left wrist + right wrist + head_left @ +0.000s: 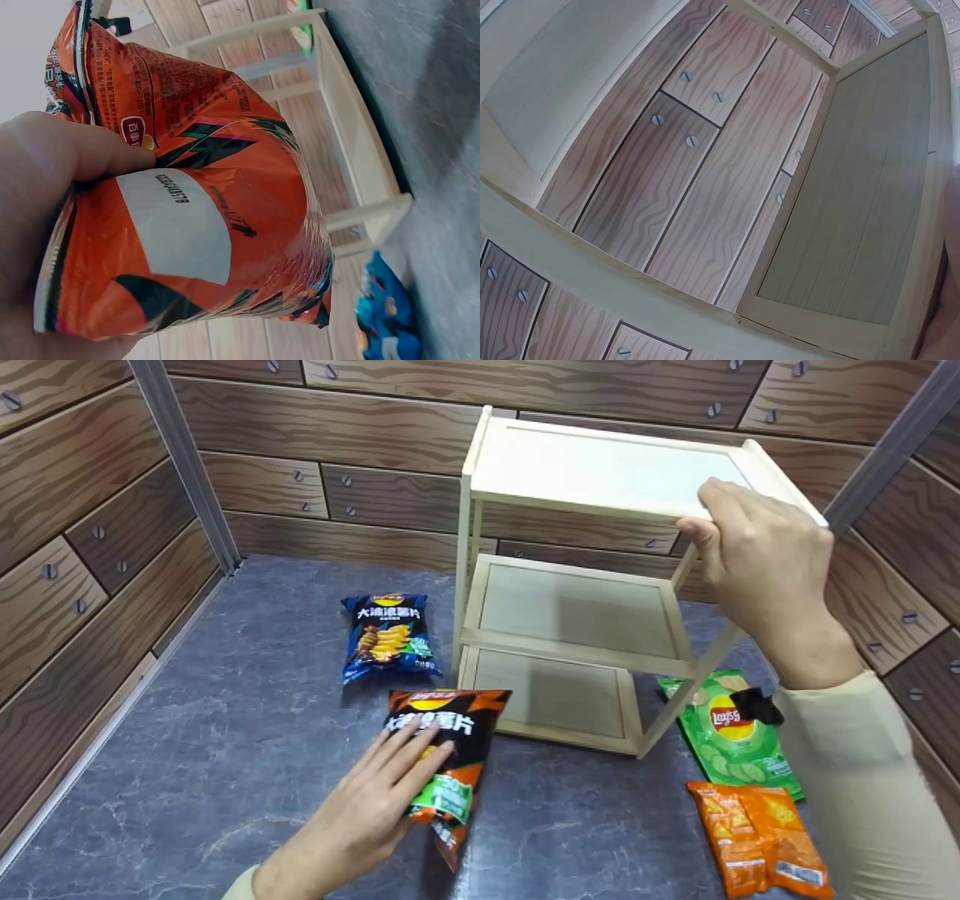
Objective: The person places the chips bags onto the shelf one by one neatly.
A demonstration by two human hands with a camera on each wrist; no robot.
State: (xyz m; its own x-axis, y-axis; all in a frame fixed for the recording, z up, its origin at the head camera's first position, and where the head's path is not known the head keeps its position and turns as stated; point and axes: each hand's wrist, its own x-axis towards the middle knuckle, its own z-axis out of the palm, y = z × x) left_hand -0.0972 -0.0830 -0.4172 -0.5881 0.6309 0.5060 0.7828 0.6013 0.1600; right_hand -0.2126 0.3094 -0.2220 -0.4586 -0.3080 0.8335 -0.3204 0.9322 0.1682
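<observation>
My left hand [367, 802] grips a black and orange bag of potato chips [450, 765] near the front left of a three-tier wooden shelf rack [577, 652]. The fingers lie across the printed front. In the left wrist view the thumb [82, 146] presses on the bag's orange back [225, 165]. At the rack's top right, my right hand [772, 551] holds the front edge of the top board [600, 465], fingers above and thumb at the front edge. Only a sliver of that hand shows in the right wrist view, beside a greenish panel [855, 187].
A blue chip bag [390, 637] lies on the grey marbled surface [225, 720] left of the rack. To its right are a green Lay's bag [731, 735], partly behind the right forearm, and an orange snack bag [757, 840]. Wood-patterned walls [337, 420] enclose the area.
</observation>
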